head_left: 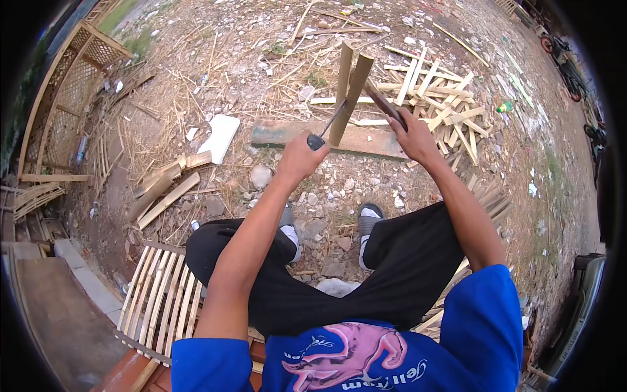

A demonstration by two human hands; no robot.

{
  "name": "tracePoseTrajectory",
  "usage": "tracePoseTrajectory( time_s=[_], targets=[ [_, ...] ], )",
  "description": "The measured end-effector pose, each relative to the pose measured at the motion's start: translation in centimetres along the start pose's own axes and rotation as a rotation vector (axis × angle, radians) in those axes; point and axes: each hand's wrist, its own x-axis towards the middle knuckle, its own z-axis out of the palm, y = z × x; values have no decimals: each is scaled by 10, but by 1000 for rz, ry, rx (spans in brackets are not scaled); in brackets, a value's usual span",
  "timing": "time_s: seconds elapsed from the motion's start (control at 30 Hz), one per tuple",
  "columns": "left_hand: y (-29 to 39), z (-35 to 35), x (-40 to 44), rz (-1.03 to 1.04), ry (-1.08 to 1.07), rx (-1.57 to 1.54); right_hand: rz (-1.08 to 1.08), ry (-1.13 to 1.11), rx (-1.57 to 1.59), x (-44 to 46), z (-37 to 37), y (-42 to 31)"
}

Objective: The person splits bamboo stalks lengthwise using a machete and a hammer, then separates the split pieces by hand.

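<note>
Head view: split bamboo (357,85) upright on plank (277,134)
Left hand (302,157): curled round knife (316,141)
Right hand (416,136): gripping dark stick (384,103)

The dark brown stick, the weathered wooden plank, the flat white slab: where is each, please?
Dark brown stick (384,101): head view, on its shaft.
Weathered wooden plank (281,132): head view, left part of top face.
Flat white slab (221,138): head view, middle of top face.
</note>
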Motion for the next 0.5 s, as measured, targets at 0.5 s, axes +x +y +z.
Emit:
tracePoseTrajectory(
  time_s=[0.5],
  targets=[
    [-2, 1, -5, -34, 0, 23, 35, 24, -4, 3, 18, 3]
  ],
)
